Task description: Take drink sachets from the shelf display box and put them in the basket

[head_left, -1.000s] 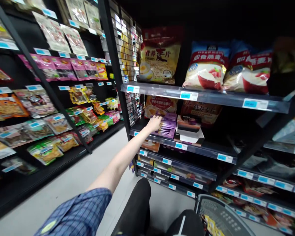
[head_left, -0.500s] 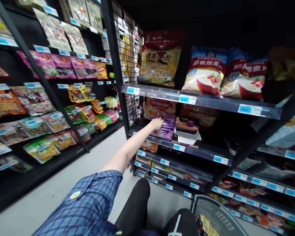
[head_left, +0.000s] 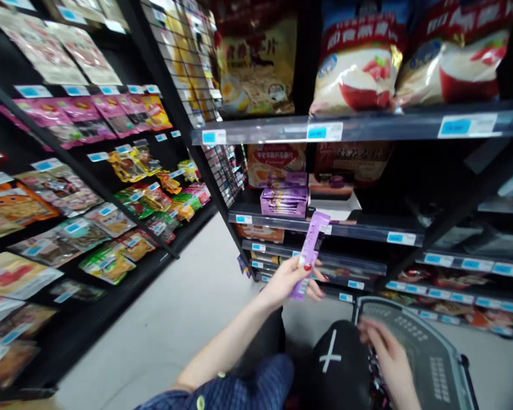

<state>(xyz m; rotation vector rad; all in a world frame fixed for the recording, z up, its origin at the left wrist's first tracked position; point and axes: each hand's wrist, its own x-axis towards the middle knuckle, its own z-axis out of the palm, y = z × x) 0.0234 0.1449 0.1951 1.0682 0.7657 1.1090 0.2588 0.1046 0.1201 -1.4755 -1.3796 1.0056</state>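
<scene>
My left hand (head_left: 288, 279) is closed round the lower part of a slim purple stick packet (head_left: 312, 236), which slants upward in front of the shelf. Behind it, a purple display box (head_left: 283, 208) of similar stick packets sits on the middle shelf. A dark and white box (head_left: 331, 199) stands just right of that box. At the lower right, my right hand (head_left: 385, 350) is over the near side of a grey basket (head_left: 427, 324). Its fingers are slightly bent and apart, somewhat blurred, with nothing seen in them. Dark, shiny packages (head_left: 377, 378) show beneath it, partly hidden.
Large cereal bags (head_left: 359, 62) stand on the upper shelf (head_left: 273, 132), whose front edge juts out. A wire mesh panel (head_left: 183, 62) closes the rack's left end. More racks of snack bags (head_left: 106, 262) line the left, across a pale floor (head_left: 171, 313). My knee (head_left: 337, 364) is beside the basket.
My left hand has drawn back from the purple display box toward me, now with a stick packet in it. My right hand has come into view over the basket. The view has shifted lower.
</scene>
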